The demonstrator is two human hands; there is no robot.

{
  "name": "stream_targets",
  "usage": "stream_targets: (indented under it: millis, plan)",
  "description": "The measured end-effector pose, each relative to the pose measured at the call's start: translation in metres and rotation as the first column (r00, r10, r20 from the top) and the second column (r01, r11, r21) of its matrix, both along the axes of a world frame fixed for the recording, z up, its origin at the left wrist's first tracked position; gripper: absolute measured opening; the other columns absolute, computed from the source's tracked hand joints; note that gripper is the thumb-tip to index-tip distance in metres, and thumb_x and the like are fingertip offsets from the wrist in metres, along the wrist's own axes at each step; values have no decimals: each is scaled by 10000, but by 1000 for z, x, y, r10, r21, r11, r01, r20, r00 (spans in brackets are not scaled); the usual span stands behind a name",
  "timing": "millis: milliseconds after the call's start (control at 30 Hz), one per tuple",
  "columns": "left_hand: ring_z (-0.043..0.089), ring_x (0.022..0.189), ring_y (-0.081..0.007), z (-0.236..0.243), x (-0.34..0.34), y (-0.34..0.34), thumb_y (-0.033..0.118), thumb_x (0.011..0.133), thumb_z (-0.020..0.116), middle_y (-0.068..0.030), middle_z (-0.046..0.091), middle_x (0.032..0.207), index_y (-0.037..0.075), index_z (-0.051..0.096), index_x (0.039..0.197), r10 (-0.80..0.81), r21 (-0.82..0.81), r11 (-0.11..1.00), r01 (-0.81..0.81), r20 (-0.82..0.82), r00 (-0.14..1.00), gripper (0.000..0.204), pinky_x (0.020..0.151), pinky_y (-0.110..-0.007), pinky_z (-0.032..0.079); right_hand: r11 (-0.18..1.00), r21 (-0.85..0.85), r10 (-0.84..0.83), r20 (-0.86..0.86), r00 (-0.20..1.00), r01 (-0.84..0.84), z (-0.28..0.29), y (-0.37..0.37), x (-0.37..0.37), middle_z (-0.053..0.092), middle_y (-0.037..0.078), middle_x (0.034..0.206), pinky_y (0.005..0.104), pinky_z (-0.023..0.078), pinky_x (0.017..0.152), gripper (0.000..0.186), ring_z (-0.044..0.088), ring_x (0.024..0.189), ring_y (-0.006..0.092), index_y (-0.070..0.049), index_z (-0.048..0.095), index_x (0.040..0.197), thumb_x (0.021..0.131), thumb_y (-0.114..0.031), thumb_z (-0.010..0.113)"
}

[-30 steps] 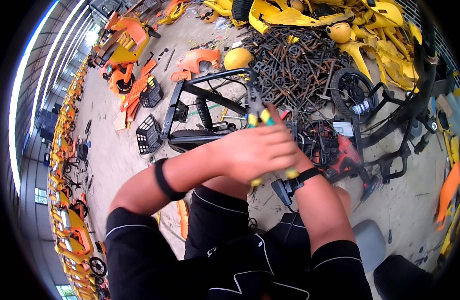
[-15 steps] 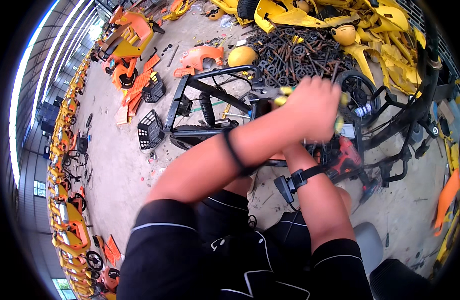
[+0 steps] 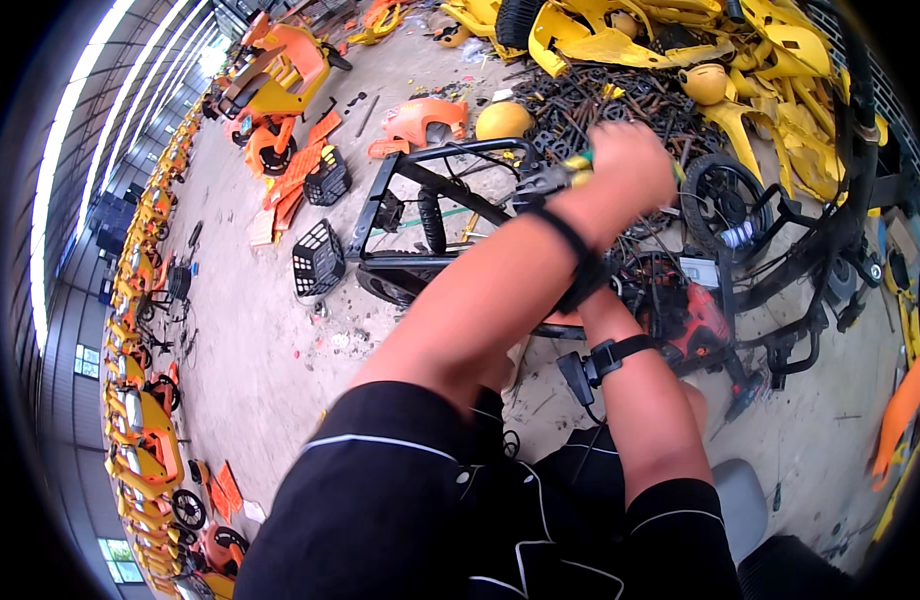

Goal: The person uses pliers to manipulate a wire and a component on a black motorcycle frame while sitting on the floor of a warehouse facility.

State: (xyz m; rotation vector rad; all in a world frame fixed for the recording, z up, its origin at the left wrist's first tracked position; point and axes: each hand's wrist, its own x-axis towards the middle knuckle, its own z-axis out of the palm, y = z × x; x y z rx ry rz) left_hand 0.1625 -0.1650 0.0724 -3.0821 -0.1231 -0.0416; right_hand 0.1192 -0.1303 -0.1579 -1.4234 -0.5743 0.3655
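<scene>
My left forearm reaches across to the right, and my left hand [image 3: 632, 170], smeared by motion, is closed around the yellow-green handles of a pair of pliers [image 3: 546, 184]. The pliers' grey jaws point left, over the bare black scooter frame [image 3: 450, 185]. Beneath my left forearm, my right forearm [image 3: 635, 385] rises from the lower right with a black strap on it; my right hand is hidden there. A red power drill [image 3: 705, 320] lies on the frame by my right forearm. Dark cables [image 3: 645, 245] tangle below my left hand.
Black metal parts [image 3: 570, 105] and yellow body panels [image 3: 780, 120] are heaped beyond the frame. A black basket [image 3: 318, 260] sits on the floor at left, near orange panels [image 3: 290, 175]. A wheel [image 3: 720, 200] stands at right; yellow scooters [image 3: 140, 400] line the far left.
My left hand has moved farther away from me with the pliers, and my left elbow has swung right. The whole view has shifted slightly. My right forearm stays nearly in place.
</scene>
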Motion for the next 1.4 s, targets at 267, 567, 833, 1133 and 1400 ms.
stream_targets:
  millis: [267, 567, 833, 1133, 1400]
  plan:
    - [581, 1226, -361, -2, -159, 90, 242, 747, 685, -164, 613, 1198, 35, 585, 1181, -899, 0, 432, 902, 84, 431, 491, 1103, -451, 443, 954, -281, 120, 53, 991, -100, 58, -25, -14, 493, 137, 1536, 377, 353, 1185, 622, 462, 1415, 272, -75, 369, 1568, 1018, -191, 634]
    - [614, 1273, -328, 6, 1, 7, 318, 819, 670, -213, 651, 1310, -52, 590, 1303, 100, -56, 994, -98, 36, 994, 615, 1084, -416, 459, 992, -118, 54, -5, 999, -54, 41, -15, -3, 527, 130, 1497, 383, 390, 1150, 565, 499, 1369, 269, -83, 410, 1532, 1027, -224, 623]
    - [594, 1194, -363, -24, -162, 96, 306, 713, 724, -156, 618, 1180, 34, 596, 1209, -915, 89, 394, 915, 128, 381, 580, 1113, -476, 428, 992, -104, 62, -35, 997, -65, 44, -19, -10, 558, 123, 1463, 389, 422, 1119, 519, 532, 1328, 266, -90, 447, 1500, 1036, -253, 613]
    - [602, 1289, -346, 20, 3, 24, 340, 892, 629, -245, 656, 1307, -74, 573, 1339, 299, -120, 950, -289, 74, 951, 612, 1103, -443, 446, 991, 63, 123, -88, 988, -118, 48, 15, -7, 592, 116, 1425, 396, 459, 1085, 472, 569, 1282, 263, -98, 488, 1464, 1046, -285, 603]
    - [584, 1116, -371, 26, -150, 89, 125, 550, 772, -152, 604, 1114, 32, 581, 1249, -831, -231, 423, 876, 286, 477, 731, 1034, -454, 461, 989, 133, 91, -172, 981, -69, 35, -1, 4, 623, 110, 1391, 401, 492, 1054, 436, 602, 1241, 260, -106, 525, 1431, 1055, -314, 593]
